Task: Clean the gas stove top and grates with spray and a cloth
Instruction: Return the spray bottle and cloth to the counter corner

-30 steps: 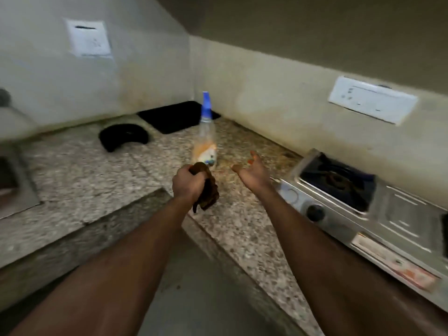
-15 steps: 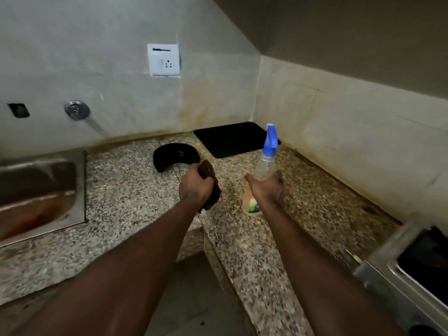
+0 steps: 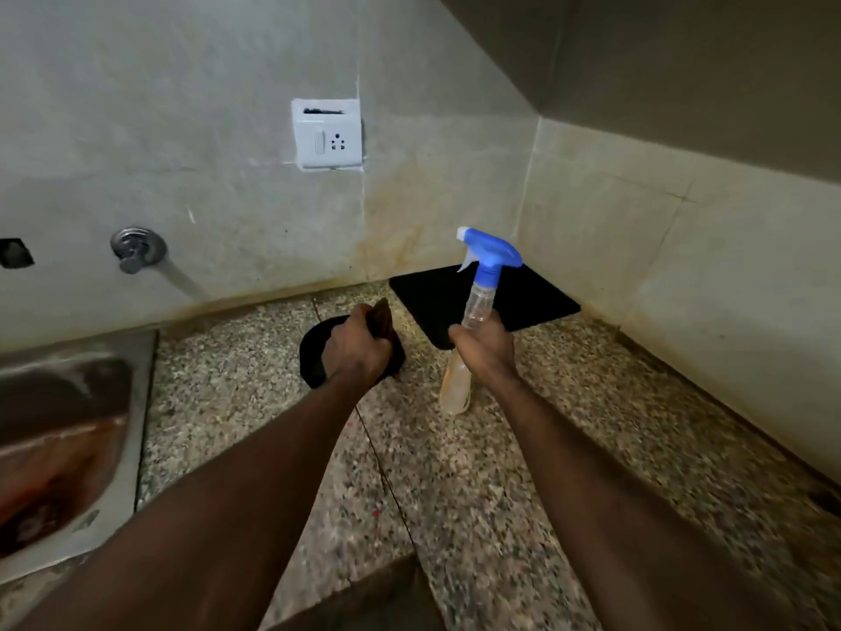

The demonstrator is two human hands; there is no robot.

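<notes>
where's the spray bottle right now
In the head view the spray bottle is right of centre, gripped by the right hand, in front of the black mat in the wall corner; the left hand holding the cloth is beside it.

clear spray bottle upright, brown cloth bunched

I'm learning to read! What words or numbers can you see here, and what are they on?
No text here can be read.
spray bottle: its label is blurred and partly hidden by the right hand.
wall socket: no readable marks, only a dark smudge along its top.
</notes>
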